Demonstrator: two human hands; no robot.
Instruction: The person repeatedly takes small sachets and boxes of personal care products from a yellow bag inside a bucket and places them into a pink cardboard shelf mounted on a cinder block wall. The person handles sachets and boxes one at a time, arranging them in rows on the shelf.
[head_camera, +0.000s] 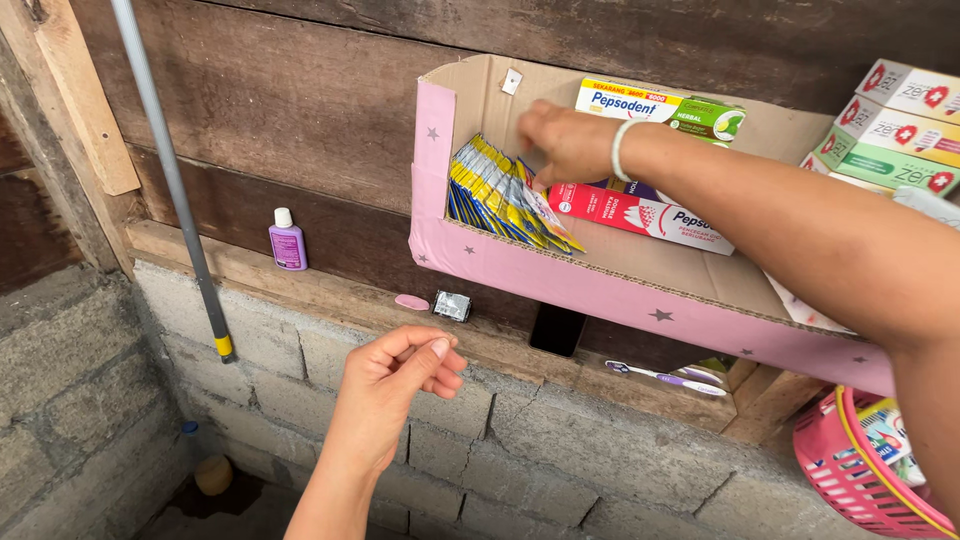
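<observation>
I am standing at a dark plank wall (300, 110) that is sitting on a ledge of grey concrete blocks (560, 450). A pink cardboard box (560, 280) with small grey stars is hanging open against the planks, its brown inside facing me. My right hand (565, 140) is reaching into it across the view, a pale band on the wrist, with the fingertips pressing down on the row of yellow-and-blue sachets (505, 195) that are leaning upright in the left part of the box. I am pinching at the top edge of one sachet, though I cannot tell whether I am actually gripping it or only touching it. Just right of the sachets a red toothpaste carton (640, 215) is lying flat, and a green and white toothpaste carton (665, 108) is leaning against the back wall of the box above my hand.

My left hand (395, 380) is hovering below the box, in front of the blocks, holding nothing that I can make out; the thumb and forefinger are touching and the other fingers are curling in loosely.

On the wooden ledge a small purple bottle (287, 240) with a white cap is standing well to the left, a pink eraser-like piece (411, 301) and a small silvery packet (452, 305) are lying just beside each other, and a purple toothbrush (665, 377) is lying under the box. A grey pole (170, 170) is leaning at the left, and a pink basket (850, 470) is sitting at the lower right.
</observation>
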